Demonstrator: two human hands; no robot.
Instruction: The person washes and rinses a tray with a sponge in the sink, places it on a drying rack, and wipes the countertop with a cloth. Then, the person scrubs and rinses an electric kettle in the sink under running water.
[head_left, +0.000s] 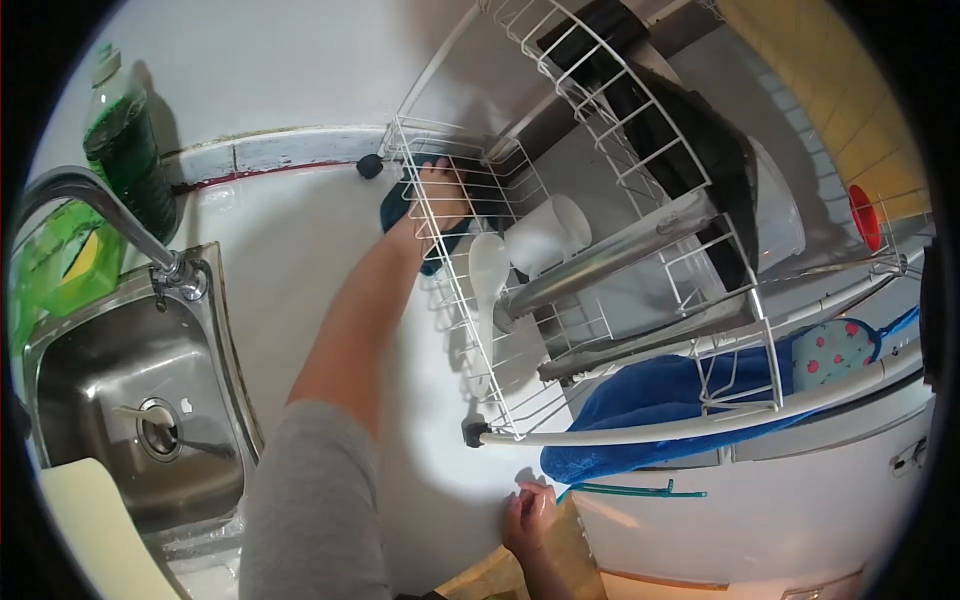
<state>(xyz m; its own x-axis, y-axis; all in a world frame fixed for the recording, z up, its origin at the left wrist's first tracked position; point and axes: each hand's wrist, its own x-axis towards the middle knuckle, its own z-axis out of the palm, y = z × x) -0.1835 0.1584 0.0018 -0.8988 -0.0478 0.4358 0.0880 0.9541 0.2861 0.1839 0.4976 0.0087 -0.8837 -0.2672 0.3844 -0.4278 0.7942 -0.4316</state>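
Observation:
My left hand [443, 195] reaches under the white wire dish rack [462, 290] and presses a dark blue-green cloth [397, 208] onto the white countertop [300, 215]. Rack wires cross in front of its fingers, which are partly hidden. My right hand [530, 512] is at the countertop's near edge, its fingers curled with nothing visible in them. Between the hands, a white spoon [488, 270] and a white cup [548, 236] sit in the rack's lower section.
A steel sink [85, 370] with a curved faucet [110, 195] lies left, beside a green soap bottle [125, 150]. A dark pan-like item [670, 130] fills the rack's upper part. A blue towel [650, 410] hangs in front, above a teal strip [640, 490].

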